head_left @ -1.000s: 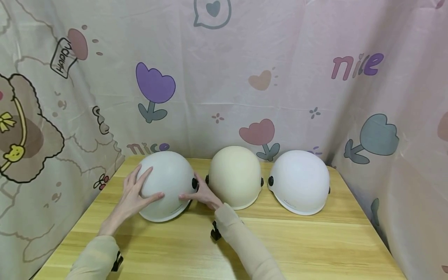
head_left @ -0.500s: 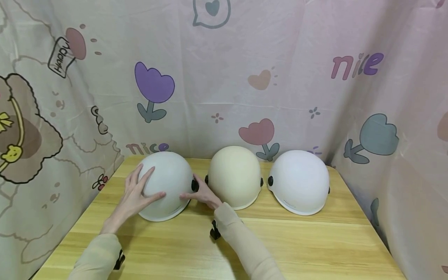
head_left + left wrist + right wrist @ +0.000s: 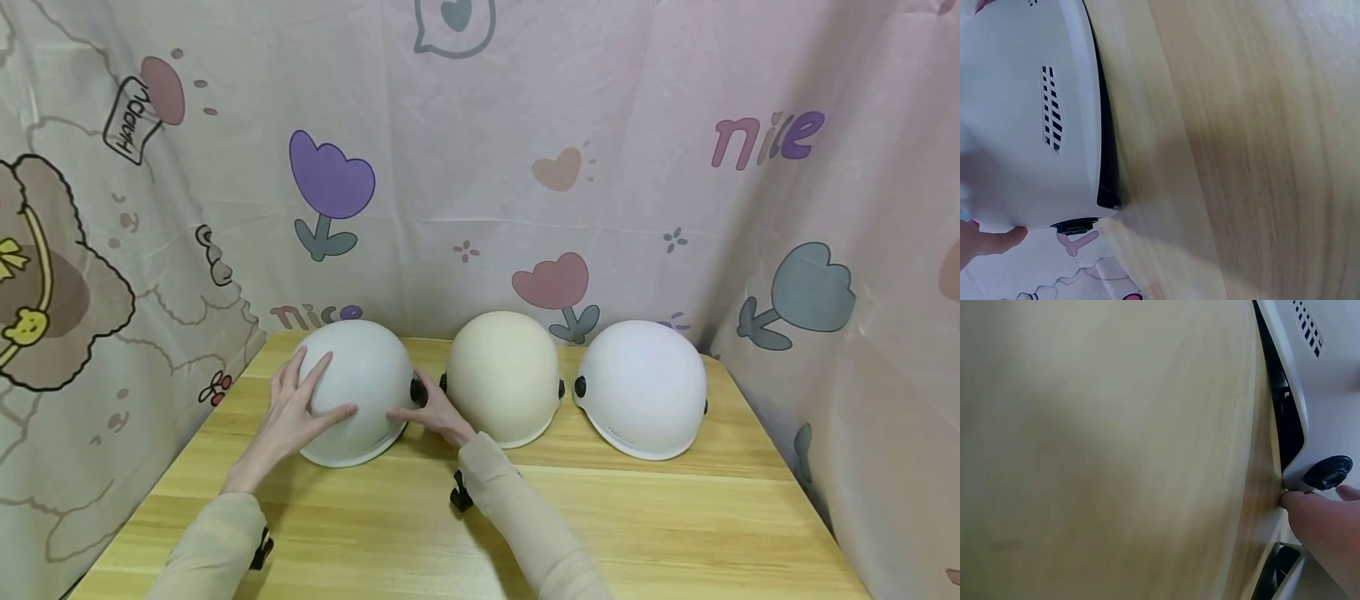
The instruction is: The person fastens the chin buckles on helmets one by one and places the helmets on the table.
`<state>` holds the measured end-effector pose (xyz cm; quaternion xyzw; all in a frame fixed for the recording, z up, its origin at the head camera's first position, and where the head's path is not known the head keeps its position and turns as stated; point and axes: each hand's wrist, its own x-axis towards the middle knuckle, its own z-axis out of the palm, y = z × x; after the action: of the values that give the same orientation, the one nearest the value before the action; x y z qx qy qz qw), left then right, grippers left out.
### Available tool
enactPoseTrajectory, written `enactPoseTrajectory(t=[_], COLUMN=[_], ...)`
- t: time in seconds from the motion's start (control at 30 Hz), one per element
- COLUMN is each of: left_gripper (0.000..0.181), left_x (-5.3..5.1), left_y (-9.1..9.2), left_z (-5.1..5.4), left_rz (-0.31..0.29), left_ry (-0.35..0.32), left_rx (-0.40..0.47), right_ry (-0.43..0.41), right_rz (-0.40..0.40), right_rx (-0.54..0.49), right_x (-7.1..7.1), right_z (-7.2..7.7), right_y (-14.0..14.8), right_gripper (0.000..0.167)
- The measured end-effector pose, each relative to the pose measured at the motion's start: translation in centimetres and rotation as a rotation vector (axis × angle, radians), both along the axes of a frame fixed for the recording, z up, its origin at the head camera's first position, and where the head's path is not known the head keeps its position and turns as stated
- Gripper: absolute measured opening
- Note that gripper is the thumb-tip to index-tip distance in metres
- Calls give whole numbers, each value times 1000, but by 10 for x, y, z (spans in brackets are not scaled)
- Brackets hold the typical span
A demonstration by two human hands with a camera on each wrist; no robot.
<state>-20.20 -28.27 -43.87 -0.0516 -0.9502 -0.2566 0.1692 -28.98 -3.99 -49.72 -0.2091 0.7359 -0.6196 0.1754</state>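
Note:
At the left of the table stands a pale grey-white helmet [image 3: 360,367], dome up, between both hands. The left hand [image 3: 288,417] lies spread on its left side, fingers and thumb on the shell. On the right side, the right hand [image 3: 438,412] holds it by the black round knob [image 3: 417,391], thumb on the front of the shell. In the left wrist view the helmet [image 3: 1016,125] shows slotted vents and a dark inner rim close to the wood. The right wrist view shows fingers beside the knob [image 3: 1329,472] at the helmet's edge.
A cream helmet [image 3: 502,379] stands just right of the right hand, and a white helmet [image 3: 643,387] stands farther right. Behind the wooden table [image 3: 660,533] hangs a printed curtain [image 3: 465,150], which also runs along both sides.
The grey-white helmet has turned or tilted slightly between the hands, its lower front edge now a little higher and farther back. The left hand has shifted slightly right with it.

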Motion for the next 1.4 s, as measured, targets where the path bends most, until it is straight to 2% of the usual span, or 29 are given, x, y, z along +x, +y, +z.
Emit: enactPoseTrajectory(t=[0.23,0.47,0.67,1.03,1.23,1.4], left_gripper=[97,97,98,98,98,96], left_x=[-5,-10,-14,-21,-22,-21], left_y=[-1,-5,-7,-10,-13,-11], left_z=[-1,-1,-2,-4,-5,-5], left_rz=[-4,-16,-16,-28,-33,-39], left_ry=[7,19,14,11,16,53], left_rx=[13,19,25,35,41,37], right_ry=[-9,-18,-12,-52,-25,23], right_rz=[-15,14,15,21,11,27], right_rx=[-21,-96,-92,-88,-36,-32], right_x=[0,-1,-1,2,6,11], right_z=[-2,-3,-3,1,6,15], right_y=[0,-1,-1,3,5,10], right_gripper=[90,86,87,90,90,88])
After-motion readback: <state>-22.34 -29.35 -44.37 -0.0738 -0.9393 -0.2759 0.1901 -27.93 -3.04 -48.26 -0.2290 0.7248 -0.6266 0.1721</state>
